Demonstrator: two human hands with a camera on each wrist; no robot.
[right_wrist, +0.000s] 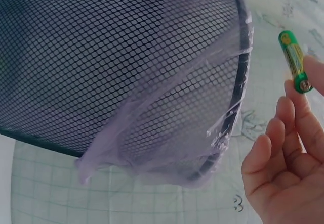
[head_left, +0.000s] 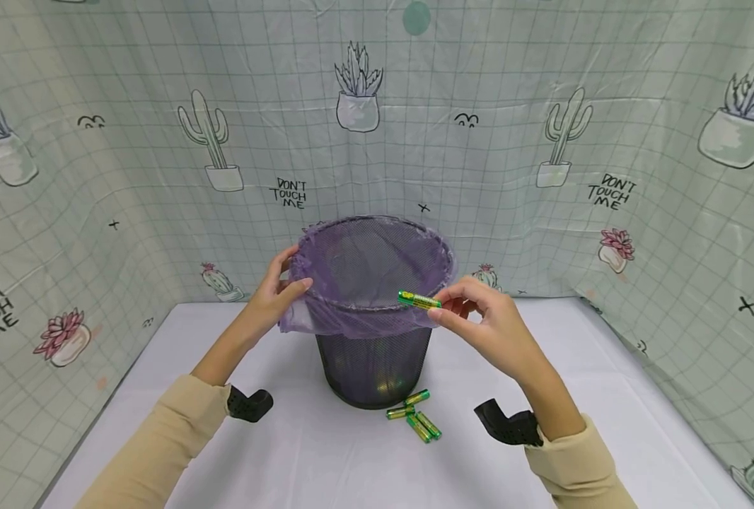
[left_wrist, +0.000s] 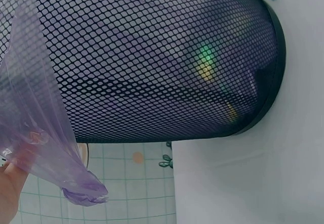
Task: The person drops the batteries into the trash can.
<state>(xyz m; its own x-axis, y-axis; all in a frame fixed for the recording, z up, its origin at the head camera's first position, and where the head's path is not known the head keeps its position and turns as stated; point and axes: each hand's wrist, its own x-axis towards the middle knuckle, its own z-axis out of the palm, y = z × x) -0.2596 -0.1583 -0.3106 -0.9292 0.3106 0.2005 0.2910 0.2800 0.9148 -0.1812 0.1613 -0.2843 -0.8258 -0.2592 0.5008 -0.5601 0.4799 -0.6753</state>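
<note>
A black mesh wastebasket (head_left: 345, 360) stands upright, lined with a thin purple bag (head_left: 351, 324) folded over its rim. My left hand (head_left: 267, 300) holds the basket's left rim through the bag, thumb on top and fingers at the outer side. Between thumb and fingertips, my right hand (head_left: 493, 324) pinches one green and yellow battery (head_left: 419, 300) at its end, over the front right of the rim. The right wrist view shows this battery (right_wrist: 292, 59) beyond the rim. Green and yellow shapes (left_wrist: 206, 62) show through the mesh near the basket's bottom.
Several more green batteries (head_left: 419, 425) lie on the white tabletop (head_left: 275, 452) just in front of the basket's base. A grid-patterned curtain (head_left: 415, 162) with plant drawings surrounds the table at the back and sides. Black wrist mounts (head_left: 507, 424) stick out from the sleeves.
</note>
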